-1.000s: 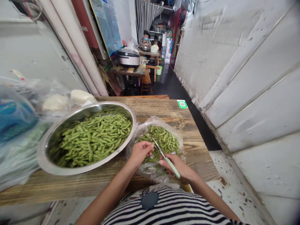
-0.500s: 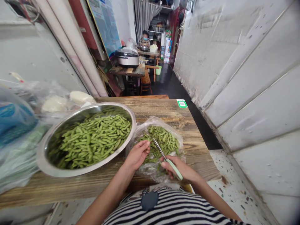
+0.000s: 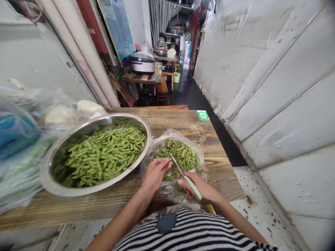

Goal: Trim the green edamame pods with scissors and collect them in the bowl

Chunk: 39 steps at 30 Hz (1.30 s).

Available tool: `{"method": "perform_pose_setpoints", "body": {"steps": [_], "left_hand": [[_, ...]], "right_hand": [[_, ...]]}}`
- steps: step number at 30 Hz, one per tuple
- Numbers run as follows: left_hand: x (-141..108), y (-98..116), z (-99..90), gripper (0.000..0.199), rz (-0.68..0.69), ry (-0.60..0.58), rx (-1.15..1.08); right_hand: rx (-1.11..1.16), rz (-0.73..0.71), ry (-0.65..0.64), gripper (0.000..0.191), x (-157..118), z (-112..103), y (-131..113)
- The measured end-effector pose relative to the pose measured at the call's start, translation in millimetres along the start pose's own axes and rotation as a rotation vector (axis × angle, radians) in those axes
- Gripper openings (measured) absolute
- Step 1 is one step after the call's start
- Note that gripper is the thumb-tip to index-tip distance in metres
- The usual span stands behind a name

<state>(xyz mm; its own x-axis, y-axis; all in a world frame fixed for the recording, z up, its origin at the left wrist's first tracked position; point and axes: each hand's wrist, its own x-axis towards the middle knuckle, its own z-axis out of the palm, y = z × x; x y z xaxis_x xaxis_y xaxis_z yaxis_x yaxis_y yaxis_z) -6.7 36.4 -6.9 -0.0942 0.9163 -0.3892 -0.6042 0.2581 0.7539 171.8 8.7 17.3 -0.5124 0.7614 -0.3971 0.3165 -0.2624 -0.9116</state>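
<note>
And the left hand (image 3: 154, 174) has just edged right, its pinched fingertips now right by the blades of the scissors (image 3: 193, 188). That looks like lining up for a cut, though whether a pod sits in that pinch, I can't tell. The right hand (image 3: 205, 190) is closed around the green handle, blades angling far and left over the pods (image 3: 184, 151) in an open plastic bag (image 3: 167, 190).

Just left, a big steel bowl (image 3: 78, 191) shows a broad heap of green pods (image 3: 104, 150). Both stand on a grained wooden table (image 3: 218, 177), with filmy bags (image 3: 15, 139) crowding the left and a green-edged sticker (image 3: 203, 115) at the far right corner.

Farther out, a cooker (image 3: 142, 64) sits on a smaller table (image 3: 127, 78), a green bucket (image 3: 177, 77) on the dark floor (image 3: 188, 89) to its right. A scuffed pale wall (image 3: 235, 62) runs down the right; at the far end, a person (image 3: 161, 45) sits behind a metal bowl (image 3: 160, 53).
</note>
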Motion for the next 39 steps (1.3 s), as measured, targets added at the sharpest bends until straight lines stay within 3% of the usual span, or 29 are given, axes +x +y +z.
{"method": "perform_pose_setpoints", "body": {"steps": [12,14,18,20,22,24,25,27,29,32,35,39], "left_hand": [[-11.3,-1.1,5.0,0.032,0.063,0.026,0.113],[-16.0,13.5,0.1,0.028,0.238,0.112,0.277],[-22.8,69.2,-18.7,0.023,0.967,0.523,0.845],[-23.8,88.8,-23.5,0.039,1.208,0.613,1.155],[-20.9,88.4,-21.0,0.042,1.286,0.573,1.307],[-11.6,69.2,-13.2,0.027,1.174,0.297,1.408],[-4.2,55.9,-8.6,0.024,1.04,0.118,1.471],[14.0,30.3,-1.0,0.023,0.749,-0.006,1.657],[33.1,13.6,2.3,0.024,0.57,0.027,1.779],[52.8,7.7,-1.1,0.02,0.53,0.057,1.718],[56.5,10.6,-8.5,0.016,0.546,-0.001,1.399],[42.8,11.2,-11.1,0.026,0.239,-0.119,0.877]], "right_hand": [[0.099,0.021,0.048,0.039,6.0,4.4,8.8],[0.148,0.03,0.052,0.039,6.6,3.5,10.0],[0.17,0.016,0.085,0.037,6.6,-3.8,13.7],[0.153,0.003,0.102,0.037,7.0,-7.2,16.6],[0.142,-0.006,0.103,0.038,7.7,-8.8,18.8],[0.133,-0.013,0.098,0.039,8.0,-9.0,19.1],[0.126,-0.016,0.095,0.039,7.7,-8.8,18.5],[0.101,-0.019,0.087,0.04,6.1,-8.4,16.7],[0.072,-0.008,0.072,0.042,3.7,-8.5,15.2],[0.045,0.014,0.066,0.045,1.0,-9.5,15.8],[0.036,0.012,0.068,0.045,0.8,-10.5,18.6],[-0.008,0.0,0.054,0.044,2.4,-10.7,18.6]]}}
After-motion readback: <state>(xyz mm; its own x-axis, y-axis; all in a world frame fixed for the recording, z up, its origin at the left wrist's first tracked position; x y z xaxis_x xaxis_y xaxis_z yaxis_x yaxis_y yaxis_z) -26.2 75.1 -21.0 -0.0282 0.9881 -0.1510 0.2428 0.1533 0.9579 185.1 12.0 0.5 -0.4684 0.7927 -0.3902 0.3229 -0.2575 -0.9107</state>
